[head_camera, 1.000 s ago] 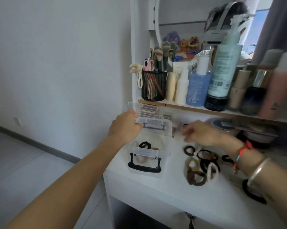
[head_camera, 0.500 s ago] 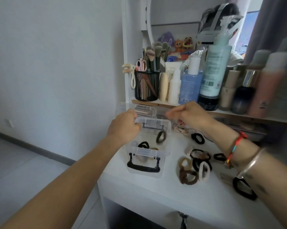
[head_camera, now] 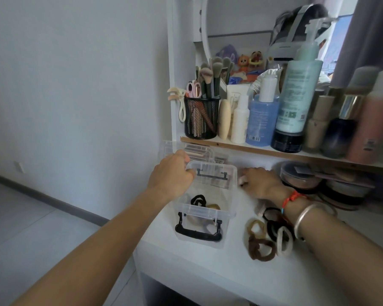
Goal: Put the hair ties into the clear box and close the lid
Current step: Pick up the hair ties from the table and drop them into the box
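Note:
The clear box (head_camera: pixel 208 217) with black handles stands on the white desk, its lid (head_camera: pixel 217 176) tipped up at the back. My left hand (head_camera: pixel 171 176) grips the lid's left corner. A black hair tie (head_camera: pixel 198 200) and a tan one lie inside the box. My right hand (head_camera: pixel 261 182) rests on the desk just right of the lid, fingers curled down over something pale; the palm hides what it is. A heap of brown, black and white hair ties (head_camera: pixel 268 237) lies to the right of the box, under my right wrist.
A low shelf (head_camera: pixel 252 149) just above the desk carries a black mesh brush pot (head_camera: pixel 201 118), bottles and jars. Round compacts (head_camera: pixel 301 175) sit under it at the right. The desk's front edge (head_camera: pixel 186 268) drops to the floor on the left.
Half a second ago my right hand was over the box with a dark hair tie falling in. It has since gone down to the desk right of the lid. My left hand has stayed on the lid.

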{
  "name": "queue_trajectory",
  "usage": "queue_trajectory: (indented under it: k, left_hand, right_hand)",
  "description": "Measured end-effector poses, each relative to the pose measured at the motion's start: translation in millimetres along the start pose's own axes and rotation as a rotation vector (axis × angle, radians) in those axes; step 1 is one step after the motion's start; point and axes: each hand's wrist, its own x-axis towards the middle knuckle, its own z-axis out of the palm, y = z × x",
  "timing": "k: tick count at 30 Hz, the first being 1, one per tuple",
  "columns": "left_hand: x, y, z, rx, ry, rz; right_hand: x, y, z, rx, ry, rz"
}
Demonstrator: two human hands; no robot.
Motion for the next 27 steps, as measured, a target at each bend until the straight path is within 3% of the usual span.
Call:
queue_trajectory:
  k: [6, 10, 13, 18, 23, 27]
  left_hand:
    - [-4, 2, -3, -0.004, -0.021, -0.012]
    - [-5, 4, -4, 0.034, -0.028, -0.009]
    - [-7, 6, -4, 0.050, -0.030, -0.008]
    - [-9, 7, -5, 0.063, -0.031, -0.013]
    - [-10, 8, -4, 0.047, -0.027, -0.018]
    - [-9, 11, 0, 0.012, -0.026, -0.013]
  right_hand:
    - [-24, 0, -22, 0.097, -0.043, -0.104]
    - [-41, -9, -64, 0.573, 0.186, -0.106]
    - [-54, -22, -83, 0.817, 0.119, -0.196]
    - [-59, -35, -80, 0.762, -0.117, -0.268]
    - [-46, -4, -63, 0.703, -0.015, -0.095]
    - [-41, 26, -34, 0.276, -0.047, 0.034]
